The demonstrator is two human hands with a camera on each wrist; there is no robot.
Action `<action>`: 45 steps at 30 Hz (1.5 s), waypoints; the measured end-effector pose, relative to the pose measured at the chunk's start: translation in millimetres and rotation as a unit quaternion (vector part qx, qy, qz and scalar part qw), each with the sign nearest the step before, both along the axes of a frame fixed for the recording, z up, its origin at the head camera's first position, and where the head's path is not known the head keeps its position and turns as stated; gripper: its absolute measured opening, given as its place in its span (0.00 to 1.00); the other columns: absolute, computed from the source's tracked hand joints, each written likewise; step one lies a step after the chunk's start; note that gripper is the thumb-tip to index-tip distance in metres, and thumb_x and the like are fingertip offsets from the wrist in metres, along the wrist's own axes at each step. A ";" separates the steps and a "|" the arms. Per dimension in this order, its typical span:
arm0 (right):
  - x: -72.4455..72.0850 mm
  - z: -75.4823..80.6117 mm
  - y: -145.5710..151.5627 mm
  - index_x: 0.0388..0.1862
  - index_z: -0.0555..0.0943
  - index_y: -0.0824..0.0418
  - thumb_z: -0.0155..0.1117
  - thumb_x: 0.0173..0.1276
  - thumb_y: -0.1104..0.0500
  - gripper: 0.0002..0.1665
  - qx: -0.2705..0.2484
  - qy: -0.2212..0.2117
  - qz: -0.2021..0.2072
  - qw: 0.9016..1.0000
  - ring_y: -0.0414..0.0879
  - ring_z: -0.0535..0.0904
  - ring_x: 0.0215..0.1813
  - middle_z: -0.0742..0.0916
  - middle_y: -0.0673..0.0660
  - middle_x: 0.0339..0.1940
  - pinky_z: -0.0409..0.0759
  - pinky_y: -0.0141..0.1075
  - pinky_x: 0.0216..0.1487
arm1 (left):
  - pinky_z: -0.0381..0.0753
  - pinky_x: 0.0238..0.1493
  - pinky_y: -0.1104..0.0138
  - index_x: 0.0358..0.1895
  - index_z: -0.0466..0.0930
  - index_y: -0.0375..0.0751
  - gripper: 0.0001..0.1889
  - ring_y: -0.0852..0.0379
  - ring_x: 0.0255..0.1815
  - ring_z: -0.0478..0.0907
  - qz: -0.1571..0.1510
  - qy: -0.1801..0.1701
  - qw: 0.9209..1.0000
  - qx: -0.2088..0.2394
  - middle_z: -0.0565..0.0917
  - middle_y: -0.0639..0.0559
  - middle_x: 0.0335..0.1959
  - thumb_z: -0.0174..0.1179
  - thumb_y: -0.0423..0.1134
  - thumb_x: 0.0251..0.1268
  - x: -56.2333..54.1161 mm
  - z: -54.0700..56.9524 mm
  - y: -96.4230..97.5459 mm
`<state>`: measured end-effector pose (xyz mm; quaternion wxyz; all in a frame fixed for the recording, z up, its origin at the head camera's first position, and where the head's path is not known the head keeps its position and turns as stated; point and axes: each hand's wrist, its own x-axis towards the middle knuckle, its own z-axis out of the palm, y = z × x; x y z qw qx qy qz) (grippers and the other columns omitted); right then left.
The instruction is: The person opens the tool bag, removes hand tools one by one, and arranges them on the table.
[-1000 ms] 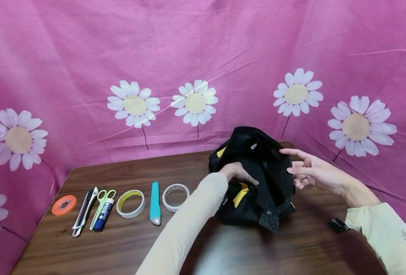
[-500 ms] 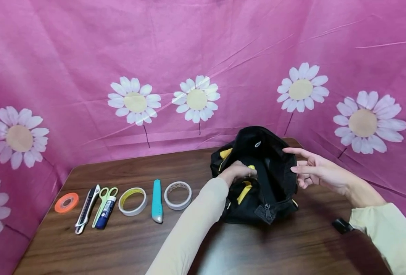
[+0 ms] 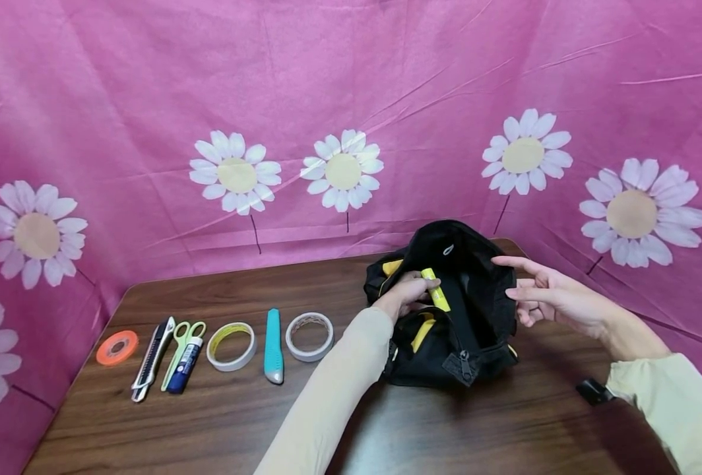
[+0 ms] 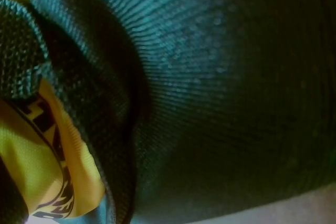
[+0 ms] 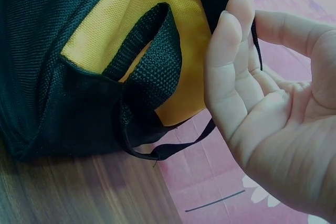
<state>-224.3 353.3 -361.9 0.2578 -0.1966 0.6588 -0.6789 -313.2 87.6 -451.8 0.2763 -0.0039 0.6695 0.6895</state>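
Note:
A black zip-top tool bag [image 3: 478, 343] with yellow panels stands with its mouth spread wide. My left hand [image 3: 409, 290] reaches over its left rim and grips a small yellow stick-shaped item [image 3: 437, 290] inside the opening; its exact kind is not clear. In the left wrist view, the bag's dark fabric [image 4: 194, 77] fills most of the picture and hides that hand. My right hand [image 3: 555, 297] holds the bag's right rim between thumb and fingers. The right wrist view shows those curled fingers [image 5: 223, 69] at the rim, beside a black webbing strap [image 5: 152, 72].
Lined up along the wooden table [image 3: 220, 422] are an orange tape roll [image 3: 128, 338], a dark utility knife [image 3: 152, 359], green scissors [image 3: 180, 336], a blue glue stick [image 3: 186, 366], two tape rolls [image 3: 250, 356] and a teal cutter [image 3: 273, 346]. A pink flowered cloth [image 3: 303, 66] hangs behind.
The yellow item, hidden a second ago, now shows in my left hand inside the bag, with the fingers raised slightly. My right hand keeps its hold on the rim.

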 end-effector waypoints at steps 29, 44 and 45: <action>0.2 4.8 0.1 0.82 0.51 0.52 0.44 0.81 0.71 0.36 0.015 0.014 0.024 0.999 0.47 0.85 0.31 0.84 0.53 0.31 0.87 0.43 0.33 | 0.88 0.46 0.53 0.47 0.78 0.40 0.08 0.53 0.37 0.84 -0.040 0.018 0.995 0.087 0.84 0.48 0.36 0.65 0.36 0.71 0.5 29.5 0.5; -2.2 7.2 -0.7 0.82 0.49 0.52 0.48 0.81 0.67 0.37 0.059 0.017 0.024 0.998 0.46 0.83 0.31 0.81 0.52 0.28 0.87 0.44 0.35 | 0.87 0.48 0.53 0.55 0.79 0.39 0.14 0.52 0.43 0.83 -0.098 0.073 0.989 0.083 0.84 0.46 0.44 0.64 0.40 0.73 22.3 107.5 -45.2; -1.9 7.5 0.3 0.82 0.48 0.52 0.48 0.81 0.67 0.37 0.062 0.016 0.026 0.998 0.46 0.83 0.32 0.81 0.52 0.28 0.87 0.44 0.35 | 0.87 0.47 0.53 0.55 0.79 0.38 0.14 0.51 0.43 0.83 -0.099 0.075 0.989 0.085 0.84 0.46 0.44 0.64 0.40 0.73 23.7 110.9 -49.3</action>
